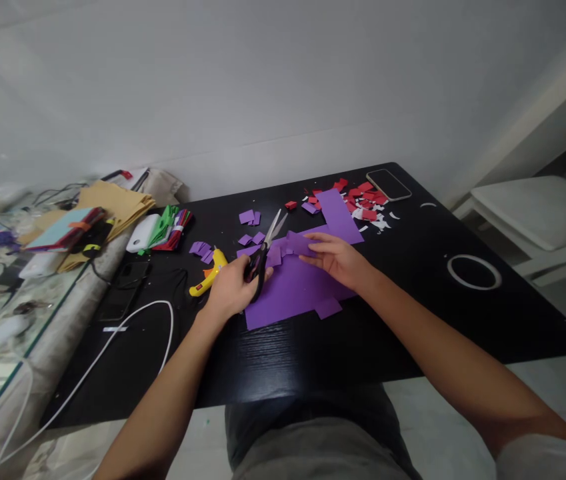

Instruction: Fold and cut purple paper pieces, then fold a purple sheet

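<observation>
Paper, matte purple and straight-cut, as a large sheet (283, 300) lying under and between the two hands; a long purple strip (337, 217) just beyond the right hand, angled away; small purple squares (247, 217) in loose clusters beyond the left hand and to its left; red scraps (367, 195) heaped past the right hand, small and crumpled-looking, with curled white scraps (381, 225) among them; tabletop (283, 370) black, faintly grained, glossy on the near side of the hands.

Left hand (235, 283) closed around the black looped handles of the scissors (265, 247); metal blades slim, pointed, parted in a narrow V, tips aimed away from the body; right hand (337, 259) nearly closed, fingers extended, pinching a small purple piece (300, 243) above the large sheet, just right of the scissors; hands near each other, apart.

Yellow glue gun (210, 272), smooth and bent in shape, just left of the left hand; white cable (137, 310) looping farther left; phone (389, 185) with dark screen and rounded corners beyond the right hand, past the red scraps; pale ring (474, 272) well to the right of it, thin and round.
</observation>
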{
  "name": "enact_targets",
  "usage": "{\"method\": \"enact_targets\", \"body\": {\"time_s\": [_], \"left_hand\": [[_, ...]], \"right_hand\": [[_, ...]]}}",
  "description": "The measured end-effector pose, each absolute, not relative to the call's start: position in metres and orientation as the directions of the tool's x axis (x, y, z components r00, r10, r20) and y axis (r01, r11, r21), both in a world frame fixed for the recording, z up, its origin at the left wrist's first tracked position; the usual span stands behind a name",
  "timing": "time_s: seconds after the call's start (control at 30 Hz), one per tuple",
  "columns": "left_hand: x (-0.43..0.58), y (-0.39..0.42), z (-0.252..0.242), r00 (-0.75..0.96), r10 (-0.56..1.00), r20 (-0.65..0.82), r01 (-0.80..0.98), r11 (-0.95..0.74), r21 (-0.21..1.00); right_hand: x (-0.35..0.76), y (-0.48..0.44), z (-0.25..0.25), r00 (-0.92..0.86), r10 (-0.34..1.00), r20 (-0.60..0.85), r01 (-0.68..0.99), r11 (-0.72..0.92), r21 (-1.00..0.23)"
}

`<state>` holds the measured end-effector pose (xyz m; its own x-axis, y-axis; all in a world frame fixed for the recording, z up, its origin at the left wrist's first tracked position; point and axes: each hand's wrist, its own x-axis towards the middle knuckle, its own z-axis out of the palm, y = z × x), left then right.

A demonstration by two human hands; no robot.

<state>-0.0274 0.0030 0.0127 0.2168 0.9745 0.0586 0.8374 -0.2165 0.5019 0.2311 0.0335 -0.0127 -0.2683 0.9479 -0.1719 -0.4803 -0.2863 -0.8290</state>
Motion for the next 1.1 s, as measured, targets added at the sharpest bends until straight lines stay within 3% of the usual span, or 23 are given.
{"method": "enact_targets", "body": {"time_s": [0.27,0.53,0.9,1.1], "left_hand": [[-0.031,0.0,0.011,0.372,0.927,-0.035,0.778,-0.291,0.557],[-0.031,0.0,0.015,0.354,0.934,-0.047,0.812,-0.282,0.51],[-0.015,-0.008,0.013,0.394,0.918,-0.043,0.848,-0.346,0.401],[-0.017,-0.007,0.011,0.424,0.905,-0.022,0.834,-0.381,0.4]], "right_hand": [[0.237,0.04,-0.024,-0.172,0.965,-0.198,-0.547,-0.261,-0.796],[0.233,0.039,-0.02,-0.091,0.965,-0.247,-0.67,-0.243,-0.702],[0.225,0.03,-0.022,-0.2,0.971,-0.13,-0.557,-0.222,-0.8],[0.225,0.031,-0.024,-0.218,0.969,-0.115,-0.535,-0.217,-0.817]]}}
